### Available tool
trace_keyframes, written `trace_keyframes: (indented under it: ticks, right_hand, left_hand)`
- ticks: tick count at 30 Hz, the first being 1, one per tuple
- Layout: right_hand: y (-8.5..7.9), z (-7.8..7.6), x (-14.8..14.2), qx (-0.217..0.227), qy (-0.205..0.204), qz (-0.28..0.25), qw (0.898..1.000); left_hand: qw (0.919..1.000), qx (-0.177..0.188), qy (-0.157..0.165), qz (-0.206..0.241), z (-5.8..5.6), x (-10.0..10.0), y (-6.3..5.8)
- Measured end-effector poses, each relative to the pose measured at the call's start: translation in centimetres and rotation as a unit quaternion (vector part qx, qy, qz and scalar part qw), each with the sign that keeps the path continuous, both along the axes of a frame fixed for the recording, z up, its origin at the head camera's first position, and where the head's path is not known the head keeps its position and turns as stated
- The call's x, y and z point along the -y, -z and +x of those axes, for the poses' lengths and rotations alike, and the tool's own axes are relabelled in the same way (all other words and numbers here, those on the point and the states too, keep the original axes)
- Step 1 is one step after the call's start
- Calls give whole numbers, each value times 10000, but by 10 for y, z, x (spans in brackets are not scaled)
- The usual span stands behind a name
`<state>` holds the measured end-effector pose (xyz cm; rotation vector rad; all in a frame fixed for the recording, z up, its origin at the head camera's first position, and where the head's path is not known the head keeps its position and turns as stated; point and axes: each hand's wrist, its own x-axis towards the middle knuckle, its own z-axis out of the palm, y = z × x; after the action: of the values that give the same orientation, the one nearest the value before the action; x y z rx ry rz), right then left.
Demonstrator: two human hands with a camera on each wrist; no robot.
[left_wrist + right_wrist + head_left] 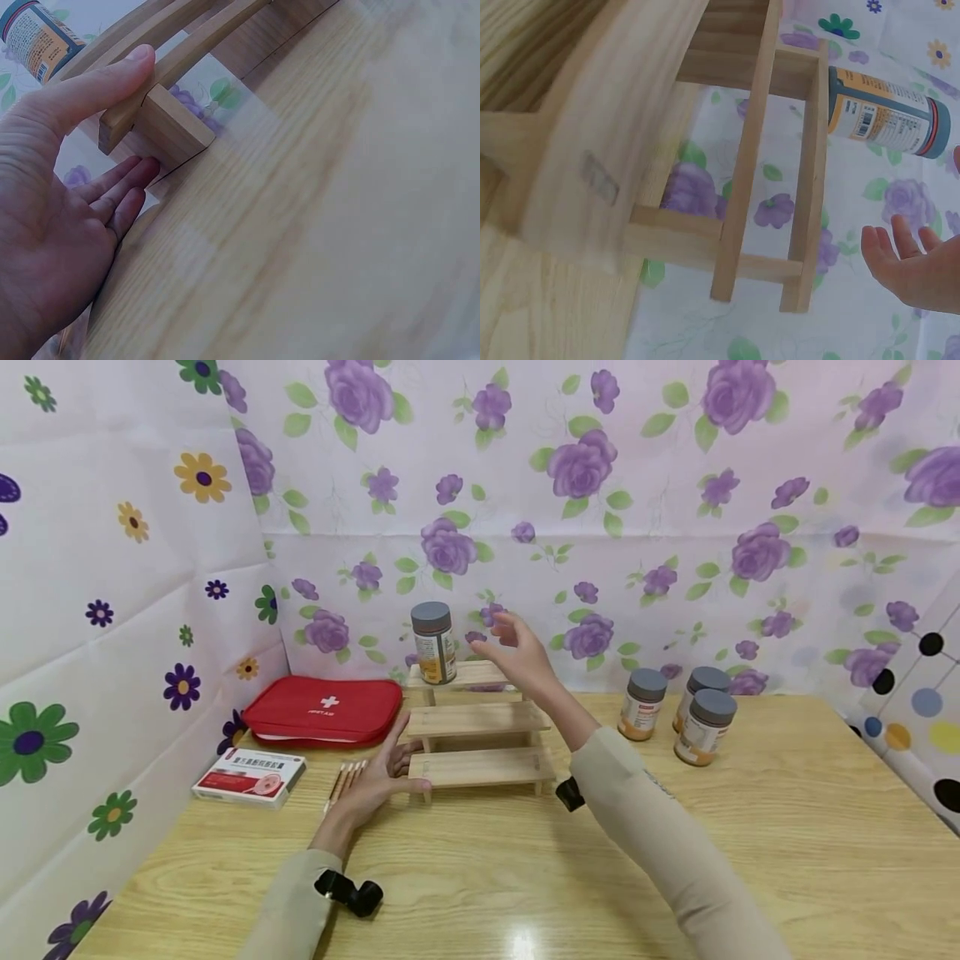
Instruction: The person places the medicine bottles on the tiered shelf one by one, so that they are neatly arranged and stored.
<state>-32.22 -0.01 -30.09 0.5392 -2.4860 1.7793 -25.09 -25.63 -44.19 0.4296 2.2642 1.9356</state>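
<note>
A three-step wooden display rack (480, 720) stands on the table. On its top step, at the left end, a supplement jar (434, 643) with a grey lid stands upright. My left hand (377, 785) holds the rack's left end; in the left wrist view its thumb (127, 71) lies on the end of a step, with the other fingers bent beside the leg. To the right of the jar, my right hand (521, 656) hovers over the top step, fingers spread and loosely bent. Nothing is in it; the right wrist view shows a gap between the hand and the jar (881, 112).
Several brown sticks (345, 782) lie beside my left hand. Left of them are a white medicine box (251, 777) and a red first aid pouch (324, 712). Three similar jars (703, 727) stand to the right on the wooden table (787, 827). Flowered cloth (480, 485) hangs behind.
</note>
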Motion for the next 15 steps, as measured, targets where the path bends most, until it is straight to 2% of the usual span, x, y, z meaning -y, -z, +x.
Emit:
trace_keyframes:
  ticks: [7,15]
  right_hand:
    - [8,15,-24,-55,-56,-29,10000]
    - [12,29,-46,-421,-214,-20,9989]
  left_hand:
    - [9999,-101,47,63,-2,-2,3]
    - [9999,-135,10,-27,0,2,3]
